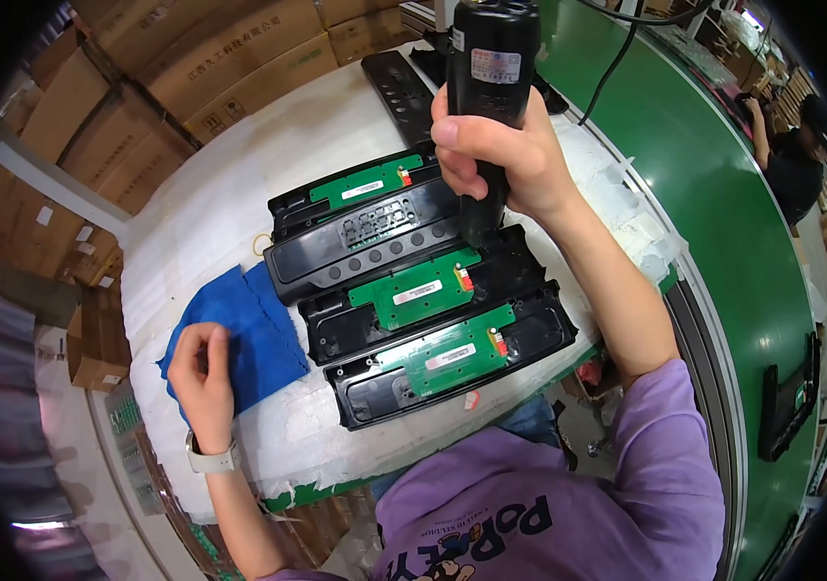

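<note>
Four black plastic housings lie side by side on the white padded table (229, 203), three of them showing green circuit boards and one turned face up with a row of round holes. The right hand (501, 155) is raised over them, fingers wrapped tight around a black electric screwdriver (491, 107) held upright, its tip down at the third housing (423, 290) near the red part at the board's corner (the bit itself is too dark to make out). A cable (617, 48) runs up and away from the tool's top. The left hand (202, 373) rests on a blue cloth (254, 329) just left of the housings, fingers curled loosely onto the fabric, a pale watch on the wrist. The nearest housing (452, 358) lies between the cloth and the person's purple sleeve. Cardboard boxes (200, 58) are stacked beyond the table, and a green conveyor belt (723, 194) curves along the right, where another person sits.
</note>
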The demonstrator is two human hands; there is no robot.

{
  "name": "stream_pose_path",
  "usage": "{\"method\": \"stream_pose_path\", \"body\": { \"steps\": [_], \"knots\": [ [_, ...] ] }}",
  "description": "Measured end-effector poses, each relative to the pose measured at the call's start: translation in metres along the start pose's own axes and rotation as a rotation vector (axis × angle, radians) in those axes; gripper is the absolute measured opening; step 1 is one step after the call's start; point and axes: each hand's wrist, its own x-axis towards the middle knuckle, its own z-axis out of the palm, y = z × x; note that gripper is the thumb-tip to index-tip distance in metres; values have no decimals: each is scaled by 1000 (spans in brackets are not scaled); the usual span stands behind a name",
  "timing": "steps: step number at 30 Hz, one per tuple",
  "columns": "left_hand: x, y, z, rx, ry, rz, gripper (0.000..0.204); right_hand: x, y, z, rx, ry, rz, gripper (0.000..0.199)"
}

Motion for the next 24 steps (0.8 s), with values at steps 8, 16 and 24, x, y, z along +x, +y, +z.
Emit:
{"method": "stream_pose_path", "body": {
  "steps": [8,16,24],
  "knots": [
    [11,48,52,-291,-314,34,15,-17,-17,10,-137,-32,-40,17],
    [9,75,65,-786,-507,-388,23,-22,-30,20,253,-71,-161,19],
    [-6,73,65,-899,-599,-417,13,-28,-47,49,555,22,-142,18]
  ]
}}
